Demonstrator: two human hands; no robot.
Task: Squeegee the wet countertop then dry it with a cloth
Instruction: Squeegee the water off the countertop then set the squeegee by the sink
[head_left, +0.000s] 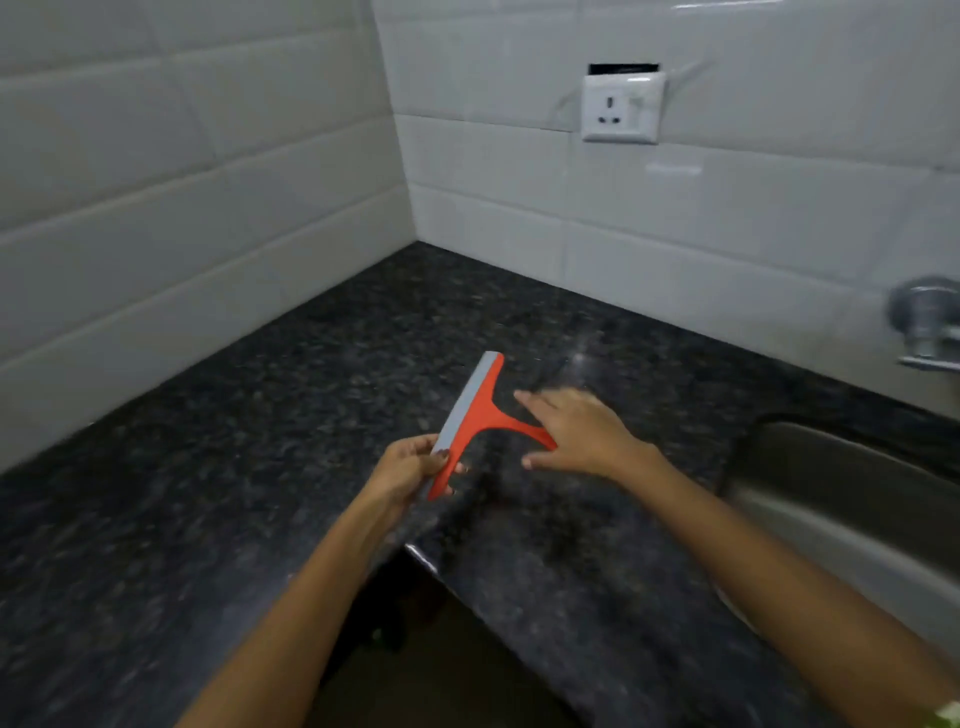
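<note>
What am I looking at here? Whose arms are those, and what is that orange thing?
A person wears a camera on their head, so you see their own arms from above. This single picture looks down at a dark stone countertop in a tiled corner. The left hand pinches one end of an orange squeegee, a wiper with a grey blade. The right hand lies open over its handle; whether it touches is unclear. A metal sink sits at the right, a tap and a wall socket behind it.

squeegee (470, 426) above countertop (260, 415) corner | sink (857, 493) right | socket (622, 106) behind (on wall)
</note>
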